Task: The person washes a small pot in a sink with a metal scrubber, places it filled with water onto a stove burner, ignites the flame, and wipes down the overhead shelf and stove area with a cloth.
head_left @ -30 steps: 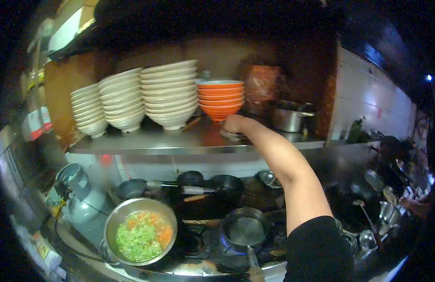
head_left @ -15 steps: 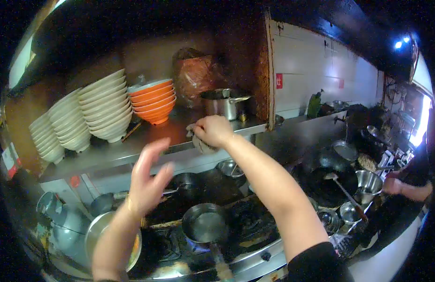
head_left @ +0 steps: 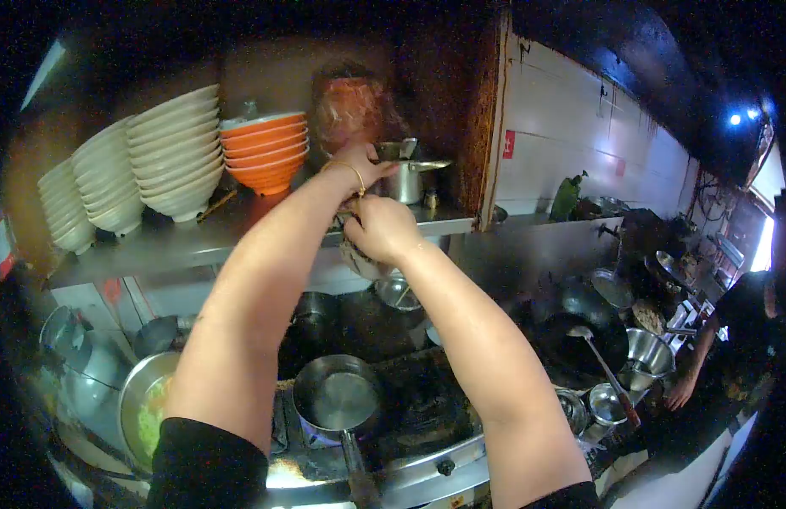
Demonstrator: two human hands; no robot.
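Observation:
On the metal shelf (head_left: 265, 222), my left hand (head_left: 365, 163) is at a small steel pot (head_left: 403, 185). Its thumb lies against the pot's near side and the fingers bend at the rim; some fingertips are hidden. My right hand (head_left: 386, 225) is just below, closed on a bunched greyish cloth (head_left: 359, 257) that hangs over the shelf's front edge. My left wrist crosses close above the right hand. The pot's long handle (head_left: 433, 165) points to the right.
White bowls (head_left: 174, 161) and orange bowls (head_left: 265, 157) stand stacked on the shelf. A plastic-wrapped bundle (head_left: 350, 106) sits behind the pot. Below, a saucepan (head_left: 338, 394) sits over a lit burner. A wok (head_left: 584, 331) holds a ladle (head_left: 609, 373). At right stands another person (head_left: 732, 339).
My left hand has moved from in front of the shelf, up and right to the steel pot. My right hand stays closed on the cloth. The view has shifted slightly.

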